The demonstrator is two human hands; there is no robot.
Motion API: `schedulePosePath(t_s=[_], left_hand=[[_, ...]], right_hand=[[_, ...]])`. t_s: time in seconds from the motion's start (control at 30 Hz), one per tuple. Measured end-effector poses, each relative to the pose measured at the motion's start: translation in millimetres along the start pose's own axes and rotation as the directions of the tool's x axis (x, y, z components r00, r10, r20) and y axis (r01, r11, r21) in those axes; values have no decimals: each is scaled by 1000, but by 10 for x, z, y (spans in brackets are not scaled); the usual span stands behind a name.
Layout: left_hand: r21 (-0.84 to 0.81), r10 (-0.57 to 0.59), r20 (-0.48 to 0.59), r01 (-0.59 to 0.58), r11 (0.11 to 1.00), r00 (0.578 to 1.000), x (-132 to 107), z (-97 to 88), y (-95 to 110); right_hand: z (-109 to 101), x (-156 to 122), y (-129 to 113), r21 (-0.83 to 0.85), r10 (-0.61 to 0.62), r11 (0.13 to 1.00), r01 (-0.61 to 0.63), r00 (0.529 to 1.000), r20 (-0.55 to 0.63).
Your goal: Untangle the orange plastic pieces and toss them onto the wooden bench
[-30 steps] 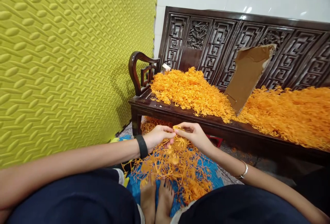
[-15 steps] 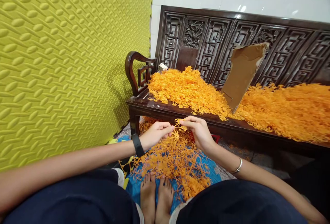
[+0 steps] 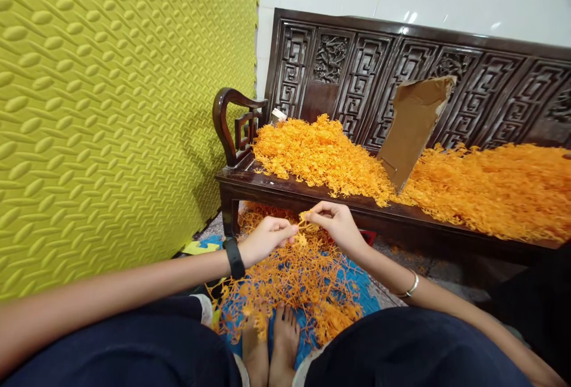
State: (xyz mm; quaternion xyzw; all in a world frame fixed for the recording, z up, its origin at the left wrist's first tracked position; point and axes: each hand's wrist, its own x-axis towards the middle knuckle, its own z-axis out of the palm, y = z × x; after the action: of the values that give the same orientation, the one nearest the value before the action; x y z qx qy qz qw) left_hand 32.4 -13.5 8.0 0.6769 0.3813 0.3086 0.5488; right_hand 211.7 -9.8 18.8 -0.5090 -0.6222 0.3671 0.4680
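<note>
My left hand (image 3: 266,238) and my right hand (image 3: 335,223) meet in front of the bench, each pinching one small orange plastic piece (image 3: 304,221) between fingertips. Below them a tangled heap of orange plastic sprues (image 3: 298,283) lies on a blue mat (image 3: 363,288), just beyond my bare feet (image 3: 270,339). A black band is on the left wrist and a thin bangle on the right. A large pile of orange pieces (image 3: 330,155) covers the seat of the dark carved wooden bench (image 3: 276,188).
A sheet of cardboard (image 3: 410,128) leans against the bench back, splitting the orange pile in two. A yellow-green textured foam mat (image 3: 102,107) stands upright on the left. White tiled wall is behind the bench.
Both hands have risen slightly, staying pinched on the small orange piece. The view has shifted a little to the right and up.
</note>
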Motion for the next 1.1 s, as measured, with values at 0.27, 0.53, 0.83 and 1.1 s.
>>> schedulePosePath(t_s=[0.27,0.53,0.83,1.1], left_hand=[[166,-100,498,19,986,861,-108,-85,-248],[264,-168,658,-16,964,734,-125,-169,-334],[250,-139,674,-47,967,726,-31,-262,-572],[177,-149,726,28,984,671,133,-72,-495]], right_hand=[[11,-119,302,-365,194,923,121,673,714],[237,-97,415,-270,221,960,77,388,895],[296,-197,557,-186,281,942,-279,355,891],[6,-412,664,-141,326,923,-358,532,781]])
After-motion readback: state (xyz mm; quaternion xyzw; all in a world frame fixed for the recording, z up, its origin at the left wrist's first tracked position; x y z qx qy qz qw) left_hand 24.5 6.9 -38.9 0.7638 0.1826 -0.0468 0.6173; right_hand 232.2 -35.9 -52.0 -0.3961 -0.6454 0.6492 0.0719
